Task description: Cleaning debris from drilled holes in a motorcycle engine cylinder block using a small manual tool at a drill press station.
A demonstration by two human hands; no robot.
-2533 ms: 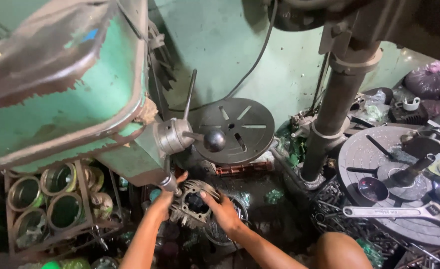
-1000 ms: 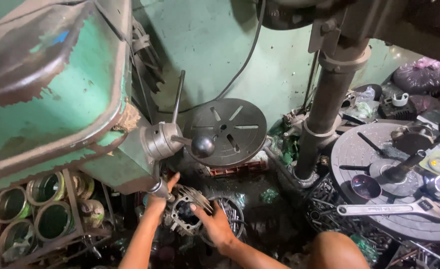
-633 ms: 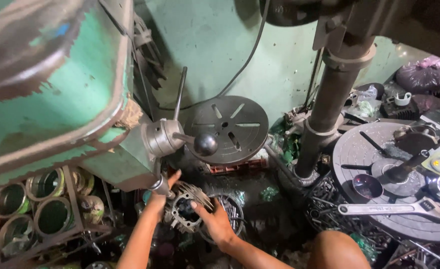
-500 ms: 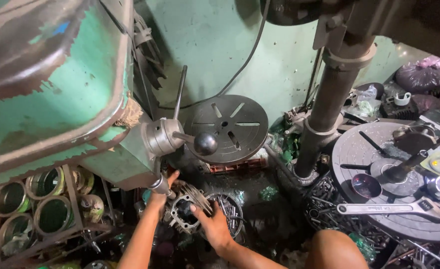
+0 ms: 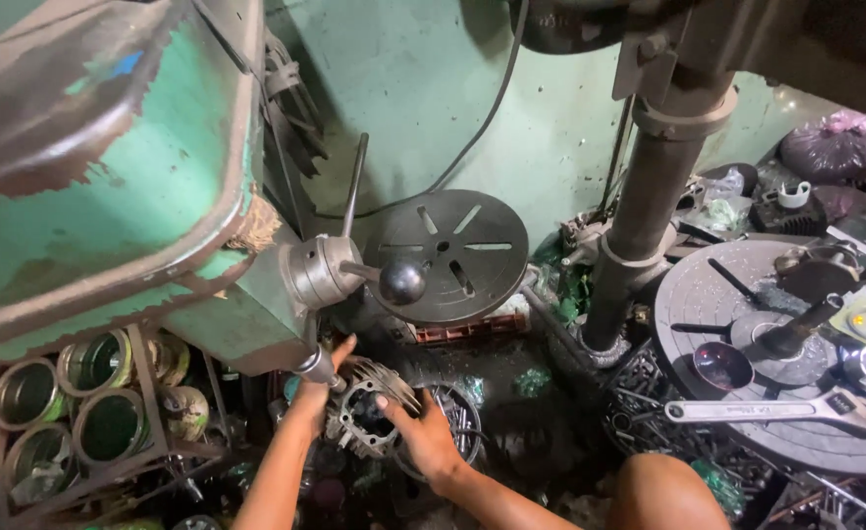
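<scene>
Grey cast metal, finned round its outside and bored through the middle, the engine cylinder (image 5: 369, 417) sits low in the head view, under the green machine (image 5: 109, 196) and at about seven o'clock from the black ball knob (image 5: 402, 282) of its lever. Both of the person's hands are on it. The left hand (image 5: 317, 388) lies at its ten o'clock side, fingers spread against the fins, thumb up toward the small chrome fitting (image 5: 317, 367) that hangs from the machine. The right hand (image 5: 421, 434) closes over its four o'clock edge, fingertips curled onto the rim of the bore. So each grip is clamped on the cylinder from opposite sides, and neither hand is clearly the nearer; the part lies between them, touching both.

The bore faces up and slightly toward the camera, so the long axis appears to run close to upright, tilted a little toward twelve o'clock. A second ring-shaped part (image 5: 452, 427) lies just beside it at three o'clock, half hidden by the right hand.

Farther off, a round slotted plate (image 5: 452, 255) stands at one o'clock, a steel column (image 5: 649, 206) beyond it, and a grey round desk (image 5: 708, 294) at three o'clock carries a wrench (image 5: 776, 409). Open tins (image 5: 60, 402) fill a rack at nine o'clock.
</scene>
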